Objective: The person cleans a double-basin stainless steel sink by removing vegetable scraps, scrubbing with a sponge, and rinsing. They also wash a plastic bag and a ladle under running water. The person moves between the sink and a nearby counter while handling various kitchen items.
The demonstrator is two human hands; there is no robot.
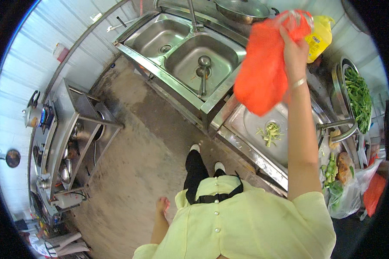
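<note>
My right hand (295,53) is raised and grips a red plastic bag (262,64) by its gathered top. The bag hangs over the near corner of the double sink and the edge of a single steel sink (246,121), blurred as if moving. Just behind the hand stands a yellow bag (321,39) bearing writing. Low at my side, away from any object, hangs my left hand (163,205); its fingers look loosely curled and too small to judge. Pale green vegetable trimmings (271,133) lie over the drain of the single sink.
A ladle (204,61) lies in the double sink (181,73). Leafy greens (358,97) fill a steel bowl on the right, near a curved tap (340,129) and vegetables in a clear bag (347,200). At left, a pressure cooker (34,115) sits over a lit burner. Another person (58,244) is at lower left.
</note>
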